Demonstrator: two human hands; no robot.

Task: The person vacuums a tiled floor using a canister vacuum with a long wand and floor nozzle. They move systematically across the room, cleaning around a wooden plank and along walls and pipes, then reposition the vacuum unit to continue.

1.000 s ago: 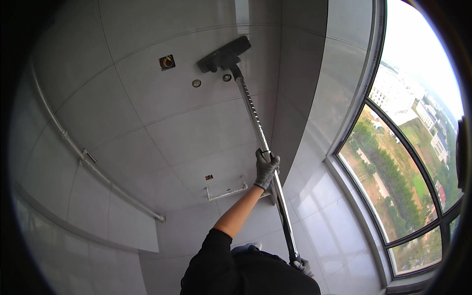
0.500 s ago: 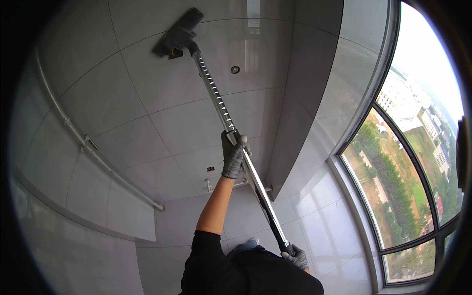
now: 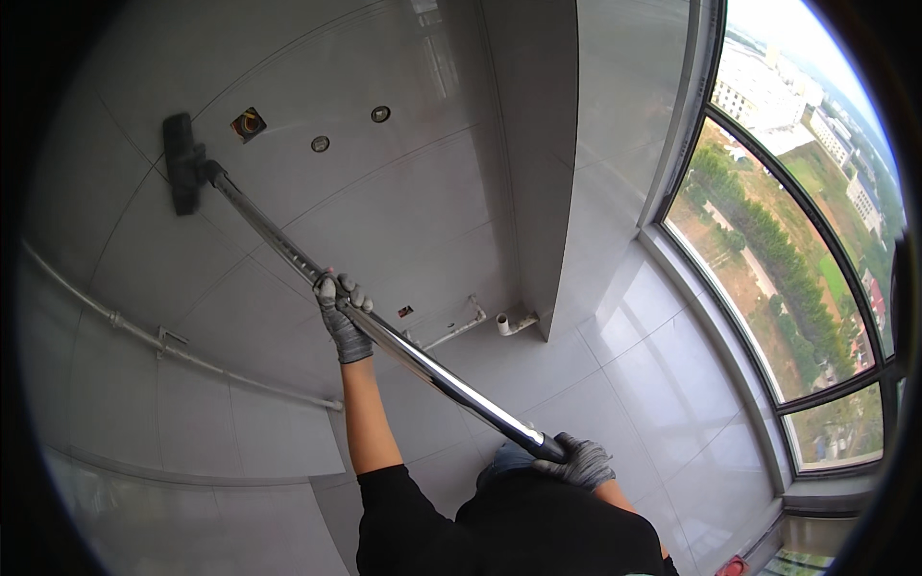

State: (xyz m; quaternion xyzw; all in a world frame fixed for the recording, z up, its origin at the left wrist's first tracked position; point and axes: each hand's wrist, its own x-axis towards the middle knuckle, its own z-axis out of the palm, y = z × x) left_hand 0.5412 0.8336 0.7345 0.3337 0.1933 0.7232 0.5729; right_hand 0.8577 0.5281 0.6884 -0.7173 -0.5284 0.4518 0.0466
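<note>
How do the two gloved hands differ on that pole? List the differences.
The left hand grips the metal pole midway along it, arm stretched out; the right hand holds its lower end, close to the body. The left forearm shows bare; the right is mostly hidden. Both wear grey gloves and are closed on the pole.

Gloved hands [image 3: 343, 312] hold pole [image 3: 384, 336] against ceiling [image 3: 403, 182].

Grey tiled ceiling [image 3: 403, 182] with two round fittings [image 3: 380, 113], thin pipe [image 3: 192, 357] along wall, curved window [image 3: 778, 259] showing trees and buildings.
</note>
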